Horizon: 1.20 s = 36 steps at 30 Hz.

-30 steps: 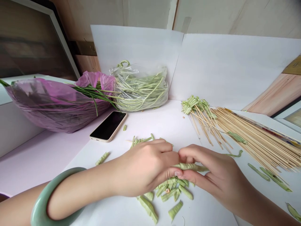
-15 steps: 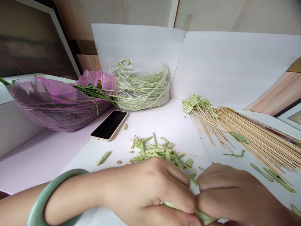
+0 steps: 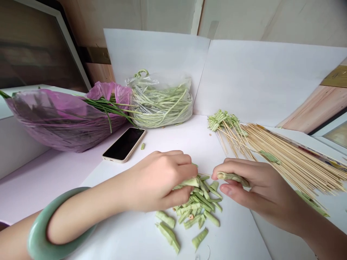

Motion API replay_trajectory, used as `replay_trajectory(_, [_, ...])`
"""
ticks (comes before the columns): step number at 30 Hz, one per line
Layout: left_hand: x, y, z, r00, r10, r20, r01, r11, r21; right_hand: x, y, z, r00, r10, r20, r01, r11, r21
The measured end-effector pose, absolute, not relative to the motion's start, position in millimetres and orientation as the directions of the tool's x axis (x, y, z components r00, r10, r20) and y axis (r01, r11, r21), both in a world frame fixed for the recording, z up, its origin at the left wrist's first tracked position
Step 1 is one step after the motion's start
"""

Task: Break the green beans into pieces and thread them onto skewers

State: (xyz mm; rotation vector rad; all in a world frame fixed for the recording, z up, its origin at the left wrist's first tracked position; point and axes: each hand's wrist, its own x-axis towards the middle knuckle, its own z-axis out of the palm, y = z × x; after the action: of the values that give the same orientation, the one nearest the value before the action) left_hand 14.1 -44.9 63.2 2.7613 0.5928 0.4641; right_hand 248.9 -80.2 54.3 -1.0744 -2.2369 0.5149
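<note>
The left fingers are closed on the left bean piece, thumb below and knuckles above. The right hand grips the right bean piece between the thumb and curled fingers, near end against the palm. Both pieces are over the pile or just beside it, the hands apart.

The left piece lies roughly crosswise, its free end pointing toward the right hand. The right piece's long axis also runs mostly crosswise — its free tip points toward the left hand, while the other end slants slightly toward the person.

They should be very light, soft-skinned and a little bendy, likely to snap or split if squeezed or bent hard, perhaps slightly slick. A light pinch around the middle looks best, leaving the ends free.

Farther out, loose pieces point every way on the white sheet. Beyond are the phone, the skewers and the clear bag of long beans — beside the purple bag.
</note>
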Motion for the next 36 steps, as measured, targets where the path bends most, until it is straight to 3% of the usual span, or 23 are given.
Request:
replay_trajectory(4, [16.3, -37.1, 55.9, 0.853, 0.512, 0.104, 0.48, -0.846, 0.231, 249.3, -77.3, 47.6, -0.511, 0.814, 0.276, 0.62, 0.572, -0.537])
replay_trajectory(9, [16.7, -33.7, 51.7, 0.824, 0.56, 0.084, 0.524, -0.811, 0.258, 249.4, -76.6, 40.9, -0.553, 0.815, 0.174, 0.671, 0.559, -0.487])
replay_trajectory(13, [18.8, -34.5, 48.2, 0.8, 0.57, 0.188, 0.504, -0.808, 0.306, 245.6, -76.4, 33.6, -0.557, 0.777, 0.294, 0.635, 0.627, -0.452])
replay_trajectory(19, [22.3, -45.3, 45.4, 0.815, 0.528, 0.24, 0.442, -0.833, 0.334, 236.0, -82.9, 12.9, -0.467, 0.798, 0.382, 0.543, 0.599, -0.589])
replay_trajectory(23, [22.7, -50.1, 45.3, 0.848, 0.476, 0.235, 0.369, -0.847, 0.383, 232.8, -86.4, 11.5, -0.493, 0.711, 0.502, 0.492, 0.703, -0.513])
replay_trajectory(28, [20.8, -47.6, 47.0, 0.811, 0.519, 0.272, 0.382, -0.82, 0.426, 234.4, -84.3, 30.3, -0.503, 0.791, 0.349, 0.6, 0.61, -0.518])
replay_trajectory(36, [23.5, -50.1, 44.3, 0.84, 0.509, 0.185, 0.404, -0.817, 0.412, 230.9, -87.0, 29.8, -0.571, 0.722, 0.391, 0.621, 0.691, -0.37])
